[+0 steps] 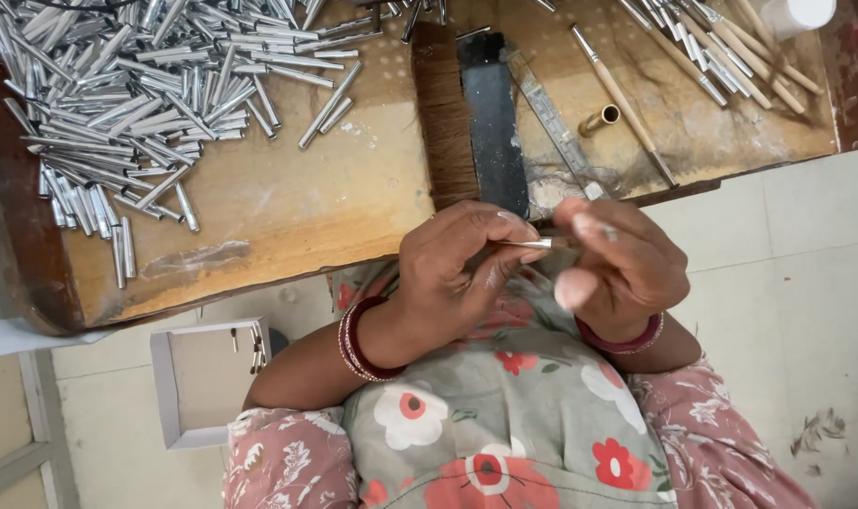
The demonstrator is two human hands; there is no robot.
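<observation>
A small silver metal ferrule [536, 243] is held between both hands just past the near edge of the wooden work table [288, 212], above the person's lap. The left hand [453, 273] is closed on it, thumb and forefinger pinching the tube at its 9 o'clock end. The right hand [618, 269] meets it from 3 o'clock with fingers curled; motion blur prevents its grip from being read, so whether it pinches the tube or only steadies it cannot be told.

The ferrule is judged light, rigid, thin-walled and smooth, hence slippery and liable to dent if squeezed hard. A fingertip pinch along its sides is judged the proper hold.

Both wrists are bent inward, palms facing each other. A heap of like metal tubes [118, 104] lies at 10 o'clock, a dark bristle brush [445, 113] at 12 o'clock, wooden brush handles [731, 52] at 1 o'clock.
</observation>
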